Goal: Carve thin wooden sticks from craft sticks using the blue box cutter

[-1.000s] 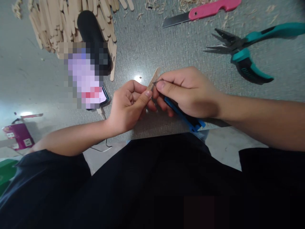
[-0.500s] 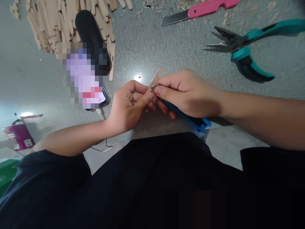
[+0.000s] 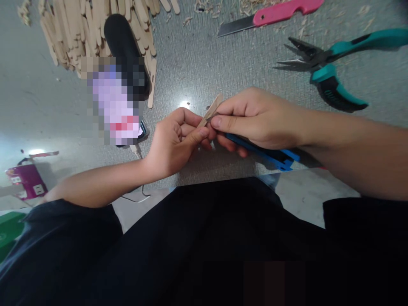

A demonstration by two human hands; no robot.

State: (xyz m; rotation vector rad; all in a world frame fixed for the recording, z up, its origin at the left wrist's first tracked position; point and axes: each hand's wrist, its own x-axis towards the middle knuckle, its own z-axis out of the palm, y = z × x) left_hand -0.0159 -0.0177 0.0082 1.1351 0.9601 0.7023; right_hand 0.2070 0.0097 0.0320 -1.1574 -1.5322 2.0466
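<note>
Between the thumb and fingers of my left hand [image 3: 178,140] a wooden craft stick [image 3: 213,108] is pinched, its far end slanting up and to the right. My right hand [image 3: 255,119] is closed around a blue-handled utility knife [image 3: 270,156]; most of the handle lies under the palm. The dark blade tip shows by the right thumb and touches the stick near its middle. Both hands meet just above the table, close to its front edge.
Several craft sticks [image 3: 73,34] are heaped at the back left beside a black case [image 3: 126,46] and a blurred phone [image 3: 111,102]. A pink knife [image 3: 280,12], wood shavings [image 3: 248,6] and teal pliers [image 3: 321,59] lie at the back right. A purple socket block [image 3: 30,180] is far left.
My right hand and the knife have shifted slightly right, with the blade sliding along the stick. The stick's far end has moved a little right, and the left hand has barely moved.
</note>
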